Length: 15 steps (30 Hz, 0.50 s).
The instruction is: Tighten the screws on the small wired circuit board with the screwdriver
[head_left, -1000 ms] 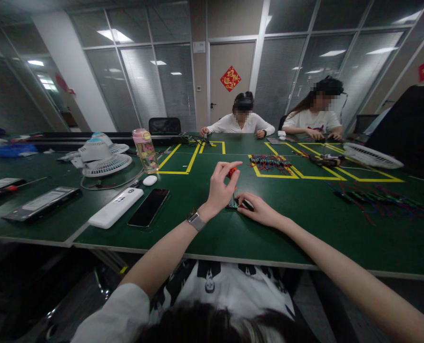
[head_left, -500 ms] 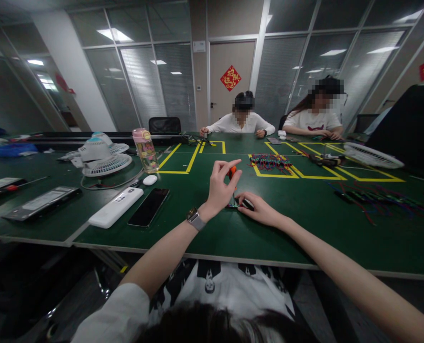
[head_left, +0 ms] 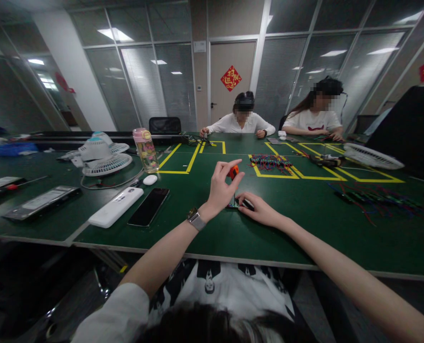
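Your left grip (head_left: 221, 186) is clasping the orange-red handle of a screwdriver (head_left: 234, 171) between thumb and fingers, with one finger stretching out past it. The thin shaft is standing nearly upright, pointing down at a small circuit board (head_left: 232, 206) that is lying on the green counter (head_left: 254, 245) in front of you; whether the tip is touching it is too small to tell. Your right grip (head_left: 261, 209) is staying low beside the board, its fingertips reaching its right side, and a dark piece is showing under them; I cannot tell whether they are pinching anything or only pressing. A watch (head_left: 196, 219) is circling your left wrist.

To your left, a black phone (head_left: 148, 207) is lying beside a white slab-shaped device (head_left: 116, 208), and a small white case (head_left: 150, 180) is sitting just beyond them. A pink-lidded bottle (head_left: 146, 152) is standing farther back, near a white fan (head_left: 106, 159). Ahead and to the right, a cluster of wired boards (head_left: 271, 162) is lying across yellow tape (head_left: 276, 176), while another wired bundle (head_left: 383, 197) is spreading out farther right. Across from you, two people in white tops are sitting at the far side, one (head_left: 242, 123) ahead and another (head_left: 317, 121) to the right.
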Available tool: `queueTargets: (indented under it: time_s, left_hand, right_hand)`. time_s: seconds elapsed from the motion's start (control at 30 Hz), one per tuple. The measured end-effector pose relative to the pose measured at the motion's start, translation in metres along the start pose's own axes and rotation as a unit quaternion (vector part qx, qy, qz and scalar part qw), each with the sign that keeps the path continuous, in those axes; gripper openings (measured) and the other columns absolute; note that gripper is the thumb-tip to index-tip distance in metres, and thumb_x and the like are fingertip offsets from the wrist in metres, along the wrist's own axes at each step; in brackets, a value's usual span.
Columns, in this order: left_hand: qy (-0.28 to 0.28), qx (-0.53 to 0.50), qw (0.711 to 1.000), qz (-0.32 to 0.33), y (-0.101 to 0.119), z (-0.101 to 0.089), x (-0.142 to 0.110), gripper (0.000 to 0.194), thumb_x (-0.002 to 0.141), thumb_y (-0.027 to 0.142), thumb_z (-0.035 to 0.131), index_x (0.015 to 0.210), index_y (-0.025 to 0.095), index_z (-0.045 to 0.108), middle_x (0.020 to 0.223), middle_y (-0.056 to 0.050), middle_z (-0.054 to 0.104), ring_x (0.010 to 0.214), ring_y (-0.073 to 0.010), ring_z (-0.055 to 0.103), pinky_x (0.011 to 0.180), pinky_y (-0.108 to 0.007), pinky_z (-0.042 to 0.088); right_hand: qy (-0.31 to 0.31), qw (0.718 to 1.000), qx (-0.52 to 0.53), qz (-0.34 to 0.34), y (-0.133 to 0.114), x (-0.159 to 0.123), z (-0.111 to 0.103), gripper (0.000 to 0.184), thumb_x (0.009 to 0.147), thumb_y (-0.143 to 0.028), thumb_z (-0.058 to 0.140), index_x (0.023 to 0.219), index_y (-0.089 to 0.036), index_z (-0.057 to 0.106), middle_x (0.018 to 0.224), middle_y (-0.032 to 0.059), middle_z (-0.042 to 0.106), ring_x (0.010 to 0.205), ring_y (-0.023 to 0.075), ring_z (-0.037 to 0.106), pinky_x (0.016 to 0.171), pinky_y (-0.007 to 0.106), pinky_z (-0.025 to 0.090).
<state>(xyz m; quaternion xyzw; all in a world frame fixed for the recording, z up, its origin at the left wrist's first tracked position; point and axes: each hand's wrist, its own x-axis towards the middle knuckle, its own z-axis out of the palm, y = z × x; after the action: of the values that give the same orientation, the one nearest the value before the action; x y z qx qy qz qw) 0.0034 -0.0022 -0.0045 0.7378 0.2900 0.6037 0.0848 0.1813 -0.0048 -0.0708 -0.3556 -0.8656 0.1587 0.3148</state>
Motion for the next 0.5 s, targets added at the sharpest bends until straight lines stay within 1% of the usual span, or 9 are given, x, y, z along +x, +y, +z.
queueTargets:
  time_s: [0.07, 0.17, 0.2, 0.27, 0.33, 0.4, 0.47, 0.5]
  left_hand:
    - [-0.003, 0.004, 1.000, -0.008, 0.0005, -0.0007, -0.0001, 0.031, 0.093, 0.028, 0.052, 0.123, 0.022, 0.057, 0.104, -0.005, 0.056, 0.093, -0.0150, 0.055, 0.089, -0.029, 0.047]
    - [-0.019, -0.026, 0.999, -0.008, -0.0027, 0.0001, -0.0003, 0.035, 0.097, 0.022, 0.040, 0.130, 0.022, 0.051, 0.123, -0.008, 0.054, 0.114, -0.0174, 0.052, 0.100, -0.033, 0.042]
    - [-0.022, -0.039, 0.999, -0.009, -0.0042, 0.0008, -0.0004, 0.036, 0.097, 0.020, 0.037, 0.131, 0.022, 0.049, 0.127, -0.008, 0.054, 0.117, -0.0177, 0.052, 0.102, -0.034, 0.041]
    - [-0.026, -0.060, 0.998, -0.015, -0.0064, 0.0020, -0.0004, 0.038, 0.098, 0.019, 0.035, 0.133, 0.022, 0.047, 0.129, -0.008, 0.055, 0.113, -0.0170, 0.056, 0.100, -0.033, 0.043]
    - [-0.021, -0.064, 0.998, -0.017, -0.0064, 0.0025, -0.0002, 0.036, 0.097, 0.020, 0.039, 0.132, 0.022, 0.048, 0.120, -0.007, 0.059, 0.100, -0.0154, 0.060, 0.091, -0.030, 0.047]
    - [-0.008, -0.041, 0.999, -0.008, -0.0041, 0.0019, 0.0001, 0.033, 0.094, 0.023, 0.049, 0.127, 0.022, 0.053, 0.105, -0.005, 0.061, 0.088, -0.0142, 0.059, 0.084, -0.028, 0.048]
    - [0.006, -0.010, 1.000, 0.001, -0.0008, 0.0006, 0.0003, 0.030, 0.089, 0.026, 0.059, 0.119, 0.022, 0.060, 0.092, -0.002, 0.057, 0.081, -0.0133, 0.055, 0.079, -0.026, 0.048]
    - [0.010, 0.002, 1.000, 0.002, 0.0006, -0.0002, 0.0003, 0.030, 0.088, 0.028, 0.062, 0.117, 0.022, 0.061, 0.090, -0.002, 0.054, 0.080, -0.0130, 0.054, 0.078, -0.026, 0.047]
  right_hand:
    - [0.000, 1.000, 0.000, -0.002, 0.0013, 0.0001, 0.0005, 0.003, 0.086, -0.020, 0.055, 0.085, -0.020, 0.052, 0.105, 0.0099, 0.063, 0.100, 0.0237, 0.060, 0.090, 0.040, 0.047]
    - [0.001, 1.000, 0.003, -0.005, 0.0022, 0.0001, 0.0007, 0.004, 0.085, -0.019, 0.056, 0.086, -0.021, 0.052, 0.106, 0.0100, 0.063, 0.100, 0.0237, 0.060, 0.090, 0.040, 0.047]
    - [0.001, 1.000, 0.005, -0.006, 0.0022, 0.0000, 0.0005, 0.004, 0.085, -0.019, 0.056, 0.086, -0.021, 0.052, 0.106, 0.0099, 0.062, 0.100, 0.0237, 0.060, 0.090, 0.040, 0.047]
    - [0.000, 1.000, 0.007, -0.007, 0.0018, -0.0001, 0.0002, 0.005, 0.085, -0.019, 0.056, 0.087, -0.021, 0.052, 0.106, 0.0098, 0.062, 0.100, 0.0236, 0.060, 0.091, 0.040, 0.047]
    - [0.000, 1.000, 0.006, -0.007, 0.0012, -0.0003, -0.0001, 0.005, 0.085, -0.019, 0.056, 0.087, -0.021, 0.052, 0.106, 0.0096, 0.062, 0.100, 0.0237, 0.060, 0.091, 0.041, 0.047]
    - [0.001, 1.000, 0.005, -0.005, 0.0007, -0.0004, -0.0002, 0.005, 0.085, -0.019, 0.056, 0.087, -0.021, 0.052, 0.105, 0.0096, 0.062, 0.101, 0.0239, 0.059, 0.091, 0.041, 0.046]
    - [0.003, 1.000, 0.003, -0.004, 0.0003, -0.0004, -0.0001, 0.005, 0.084, -0.019, 0.056, 0.087, -0.021, 0.052, 0.105, 0.0096, 0.062, 0.101, 0.0240, 0.059, 0.091, 0.041, 0.046]
    - [0.003, 1.000, 0.003, -0.003, 0.0002, -0.0004, 0.0000, 0.006, 0.084, -0.019, 0.057, 0.087, -0.021, 0.052, 0.106, 0.0096, 0.062, 0.101, 0.0241, 0.059, 0.091, 0.041, 0.046]
